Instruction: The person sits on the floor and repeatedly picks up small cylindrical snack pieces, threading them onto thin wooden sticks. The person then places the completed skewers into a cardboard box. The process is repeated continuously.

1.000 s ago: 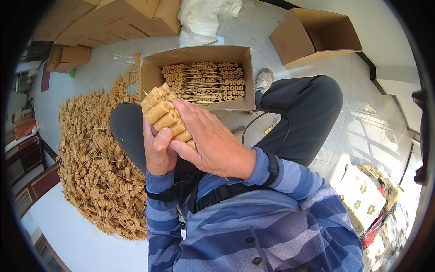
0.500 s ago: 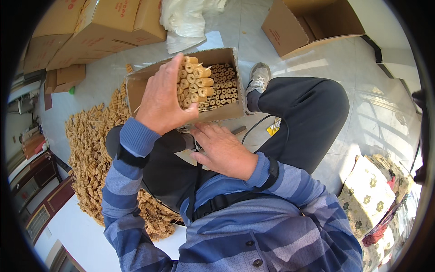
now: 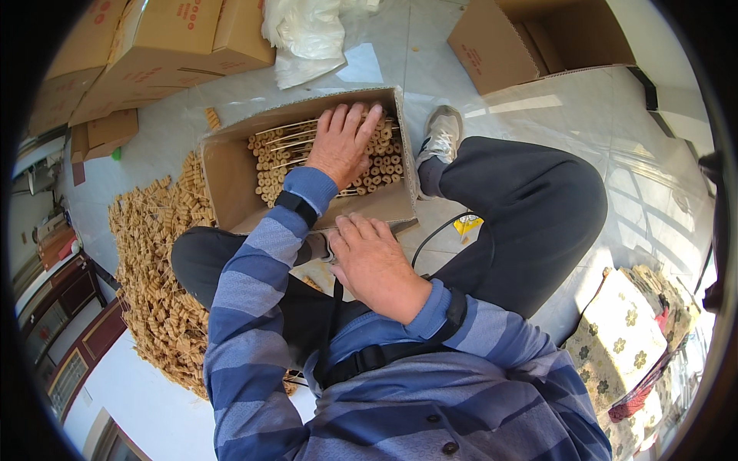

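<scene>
My left hand (image 3: 342,146) reaches into an open cardboard box (image 3: 237,146) between my feet. Its fingers curl over a bundle of skewered rolls (image 3: 382,138) near the box's right end. These rolls are tan and short, with a hole in the middle, and some lie partly hidden under the hand. Thin pale sticks (image 3: 288,140) stick out leftward from beneath the palm. More rolls (image 3: 269,180) stand in rows at the box's left side. Just outside the near wall, my right hand (image 3: 377,265) lies with its fingers stretched out, holding nothing.
A large heap of skewered tan rolls (image 3: 161,284) spreads over the floor at my left. Closed cardboard boxes (image 3: 169,46) are stacked far left, beside white plastic bags (image 3: 304,34). Another open carton (image 3: 492,50) stands far right. Flower-patterned cloth (image 3: 615,330) lies at the right.
My left hand has carried the bundle of skewered rolls down into the box, to the right. Rolls on the box's left side now show. The right hand has barely moved.
</scene>
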{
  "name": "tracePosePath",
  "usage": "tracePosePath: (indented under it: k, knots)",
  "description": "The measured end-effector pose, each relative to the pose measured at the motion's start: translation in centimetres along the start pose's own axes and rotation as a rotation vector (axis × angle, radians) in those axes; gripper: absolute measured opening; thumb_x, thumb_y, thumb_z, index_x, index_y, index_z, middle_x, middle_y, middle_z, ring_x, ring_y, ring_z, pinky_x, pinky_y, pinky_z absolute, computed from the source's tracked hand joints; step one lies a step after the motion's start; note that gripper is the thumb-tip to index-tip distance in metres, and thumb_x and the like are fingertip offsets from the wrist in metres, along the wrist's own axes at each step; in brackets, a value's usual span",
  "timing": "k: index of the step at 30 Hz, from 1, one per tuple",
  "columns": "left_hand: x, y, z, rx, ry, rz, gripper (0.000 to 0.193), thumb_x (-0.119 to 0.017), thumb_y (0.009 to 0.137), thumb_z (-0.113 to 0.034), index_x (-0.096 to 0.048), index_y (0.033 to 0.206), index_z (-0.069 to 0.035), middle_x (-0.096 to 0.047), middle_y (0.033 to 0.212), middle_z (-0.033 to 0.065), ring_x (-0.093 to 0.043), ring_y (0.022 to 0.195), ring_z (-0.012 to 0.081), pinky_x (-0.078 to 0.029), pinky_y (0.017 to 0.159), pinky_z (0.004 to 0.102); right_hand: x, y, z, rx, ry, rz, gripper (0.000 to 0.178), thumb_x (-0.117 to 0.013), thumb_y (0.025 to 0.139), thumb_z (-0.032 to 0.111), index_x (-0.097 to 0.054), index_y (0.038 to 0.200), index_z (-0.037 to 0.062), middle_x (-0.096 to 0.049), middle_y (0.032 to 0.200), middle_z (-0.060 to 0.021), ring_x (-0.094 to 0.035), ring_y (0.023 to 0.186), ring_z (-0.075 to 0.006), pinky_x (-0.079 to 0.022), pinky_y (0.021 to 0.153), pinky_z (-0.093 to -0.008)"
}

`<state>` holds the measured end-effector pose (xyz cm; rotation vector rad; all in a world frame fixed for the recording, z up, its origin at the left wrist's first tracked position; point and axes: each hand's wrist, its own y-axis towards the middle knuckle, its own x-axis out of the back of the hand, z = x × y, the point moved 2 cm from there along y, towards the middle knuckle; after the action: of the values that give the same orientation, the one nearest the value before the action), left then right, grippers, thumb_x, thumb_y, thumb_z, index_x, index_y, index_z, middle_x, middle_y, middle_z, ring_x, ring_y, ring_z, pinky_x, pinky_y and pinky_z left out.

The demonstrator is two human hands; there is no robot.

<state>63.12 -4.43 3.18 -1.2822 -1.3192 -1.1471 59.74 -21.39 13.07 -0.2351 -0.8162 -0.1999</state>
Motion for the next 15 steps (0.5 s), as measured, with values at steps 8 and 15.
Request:
tracePosePath:
  k: [8, 15]
  knots:
    - [-4.2, 0.3, 0.6, 0.028, -0.029, -0.075, 0.095, -0.075, 0.07, -0.018, -0.031, 0.154, -0.015, -0.044, 0.141, 0.0136, -0.042, 0.129, 0.0355, -0.03, 0.113, 0.0528, -0.9, 0.4, 0.1, 0.017, -0.035, 0.013, 0.037, -0.057, 0.089, 0.018, -0.063, 0.12, -0.0023, -0.058, 0.128, -0.019, -0.05, 0.125, -0.0329, -0.035, 0.108, -0.0438]
    - [-6.1, 0.4, 0.9, 0.051, -0.156, 0.043, 0.091, -0.077, 0.076, -0.02, -0.031, 0.154, -0.014, -0.044, 0.145, 0.0157, -0.041, 0.134, 0.0363, -0.027, 0.116, 0.0531, -1.7, 0.7, 0.1, 0.022, -0.051, 0.049, 0.037, -0.055, 0.088, 0.015, -0.063, 0.119, -0.0035, -0.057, 0.129, -0.0205, -0.05, 0.126, -0.034, -0.034, 0.109, -0.0448]
